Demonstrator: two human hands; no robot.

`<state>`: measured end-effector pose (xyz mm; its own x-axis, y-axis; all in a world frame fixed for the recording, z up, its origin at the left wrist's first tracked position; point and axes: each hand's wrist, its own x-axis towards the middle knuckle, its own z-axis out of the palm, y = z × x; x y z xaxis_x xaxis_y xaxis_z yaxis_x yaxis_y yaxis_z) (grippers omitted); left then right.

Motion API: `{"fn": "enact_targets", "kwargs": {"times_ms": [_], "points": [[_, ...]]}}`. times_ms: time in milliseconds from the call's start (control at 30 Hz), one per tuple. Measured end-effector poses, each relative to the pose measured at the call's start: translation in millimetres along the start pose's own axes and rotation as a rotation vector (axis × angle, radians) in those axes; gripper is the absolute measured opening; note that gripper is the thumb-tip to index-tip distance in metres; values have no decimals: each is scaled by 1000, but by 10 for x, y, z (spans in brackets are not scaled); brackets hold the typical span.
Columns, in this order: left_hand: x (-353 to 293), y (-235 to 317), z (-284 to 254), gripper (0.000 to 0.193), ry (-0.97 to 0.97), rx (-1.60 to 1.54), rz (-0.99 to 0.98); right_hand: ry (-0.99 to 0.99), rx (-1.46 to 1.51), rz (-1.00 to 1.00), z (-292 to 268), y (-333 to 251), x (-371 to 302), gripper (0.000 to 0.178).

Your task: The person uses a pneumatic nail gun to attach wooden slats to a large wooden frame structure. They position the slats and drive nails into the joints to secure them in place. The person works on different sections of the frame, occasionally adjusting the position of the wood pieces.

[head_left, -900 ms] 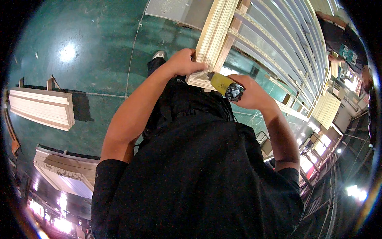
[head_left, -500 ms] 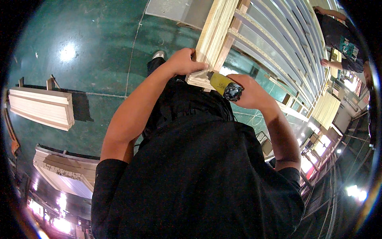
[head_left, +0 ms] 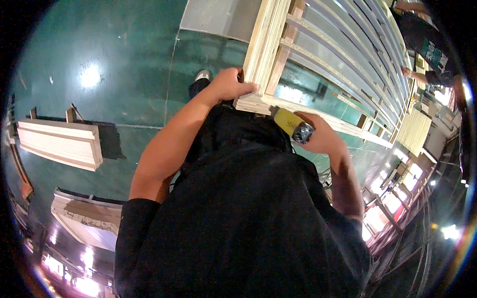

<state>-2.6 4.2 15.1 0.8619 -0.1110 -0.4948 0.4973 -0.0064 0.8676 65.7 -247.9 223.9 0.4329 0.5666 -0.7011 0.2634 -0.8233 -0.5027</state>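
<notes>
A long pale wooden frame with slats (head_left: 343, 47) reaches from my lap toward the upper right. At its near corner my left hand (head_left: 232, 85) is closed around the end of the layered wooden side rail (head_left: 263, 54), thumb on top and fingers hidden behind. My right hand (head_left: 320, 133) is wrapped round a yellow nail gun (head_left: 288, 122) with a black cap. The gun's nose is against or very close to the near crosspiece (head_left: 303, 108), just right of the corner; actual contact I cannot tell.
Stacked pale boards (head_left: 59, 144) lie on the green floor (head_left: 124, 49) at left, with another board stack (head_left: 87, 218) nearer me. A flat grey sheet (head_left: 213, 20) lies beyond the frame's left side. Another person (head_left: 422, 44) stands at the far right, a hand at the frame.
My right hand and the nail gun have moved slightly right and toward me, from the corner joint to the crosspiece's near side. My left hand keeps its grip on the rail.
</notes>
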Motion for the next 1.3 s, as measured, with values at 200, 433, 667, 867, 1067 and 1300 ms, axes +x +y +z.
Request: {"fn": "enact_targets", "kwargs": {"times_ms": [200,433,667,867,1067,1300], "points": [[-55,35,22,68,-86,-2,93,20,187,491,499,334,-438,60],[-72,138,-165,63,-268,-191,-194,272,461,285,1469,495,-645,45],[-70,166,-135,63,-242,-152,-150,467,705,306,2346,431,-734,39],[-117,311,-135,56,-187,-96,-222,523,828,250,2738,267,-553,39],[149,1211,-485,35,-217,1179,65,546,1033,243,2532,-84,-591,45],[1269,2148,-912,94,-582,1531,1064,577,1121,244,1325,-536,-487,48]]}}
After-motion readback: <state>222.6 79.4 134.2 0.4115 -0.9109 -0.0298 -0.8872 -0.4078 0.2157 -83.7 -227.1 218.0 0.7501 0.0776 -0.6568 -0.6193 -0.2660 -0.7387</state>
